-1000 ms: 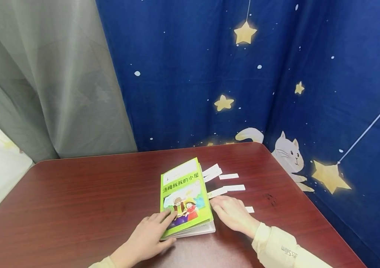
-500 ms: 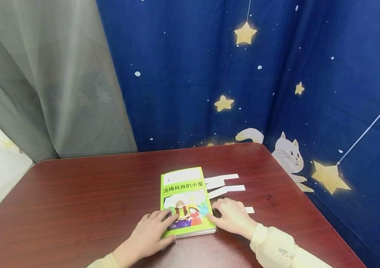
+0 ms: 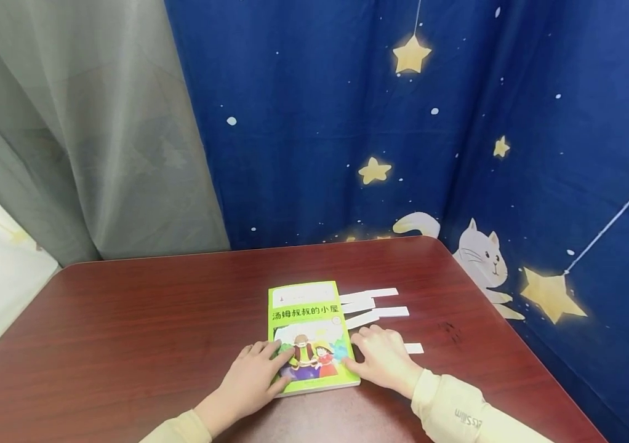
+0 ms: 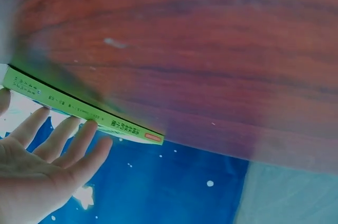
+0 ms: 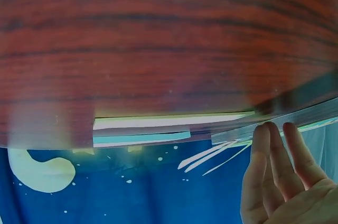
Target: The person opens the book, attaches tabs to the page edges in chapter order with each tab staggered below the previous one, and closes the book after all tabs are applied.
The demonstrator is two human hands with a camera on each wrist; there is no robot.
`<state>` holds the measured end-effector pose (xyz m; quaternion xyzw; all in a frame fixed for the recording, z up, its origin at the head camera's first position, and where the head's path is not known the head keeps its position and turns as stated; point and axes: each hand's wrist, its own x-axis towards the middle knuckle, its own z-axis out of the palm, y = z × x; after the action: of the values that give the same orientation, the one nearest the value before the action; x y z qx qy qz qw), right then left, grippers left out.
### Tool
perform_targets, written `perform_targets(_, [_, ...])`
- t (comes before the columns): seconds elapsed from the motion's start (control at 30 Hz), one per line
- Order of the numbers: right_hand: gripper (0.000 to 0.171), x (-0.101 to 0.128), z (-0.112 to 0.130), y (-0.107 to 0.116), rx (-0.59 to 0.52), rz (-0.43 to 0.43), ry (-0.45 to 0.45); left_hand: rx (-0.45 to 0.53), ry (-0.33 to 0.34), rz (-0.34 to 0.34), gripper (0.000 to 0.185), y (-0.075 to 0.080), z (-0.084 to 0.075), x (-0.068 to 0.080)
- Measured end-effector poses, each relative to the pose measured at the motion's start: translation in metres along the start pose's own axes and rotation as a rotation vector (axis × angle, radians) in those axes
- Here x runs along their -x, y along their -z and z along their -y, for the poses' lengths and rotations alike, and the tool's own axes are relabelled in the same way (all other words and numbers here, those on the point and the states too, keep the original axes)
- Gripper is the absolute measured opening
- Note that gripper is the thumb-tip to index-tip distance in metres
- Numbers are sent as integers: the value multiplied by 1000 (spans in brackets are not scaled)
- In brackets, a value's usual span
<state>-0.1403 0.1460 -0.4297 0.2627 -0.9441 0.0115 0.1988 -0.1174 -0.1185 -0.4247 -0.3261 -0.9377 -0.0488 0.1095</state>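
Green picture book [image 3: 309, 335] now lies closed and flat on the red-brown table [image 3: 126, 332]; a second ago its cover stood lifted. My left hand [image 3: 253, 378] and right hand [image 3: 383, 360] rest flat-fingered at its edges, beside white paper strips [image 3: 375, 307].

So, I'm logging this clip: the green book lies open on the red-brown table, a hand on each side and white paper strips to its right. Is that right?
Not quite. The green book lies closed, front cover up, as the head view shows. The rest holds: it is on the red-brown table, with the left hand and right hand at its sides and white paper strips to its right.
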Motion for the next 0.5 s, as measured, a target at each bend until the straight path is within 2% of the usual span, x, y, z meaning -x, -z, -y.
perform_targets(0.27, [37, -9, 2, 2, 14, -63, 69, -49, 2, -16, 47, 4, 4, -7])
perform_targets(0.5, [44, -18, 7, -1, -18, -25, 119, -41, 78, 78, 63, 1, 13, -20])
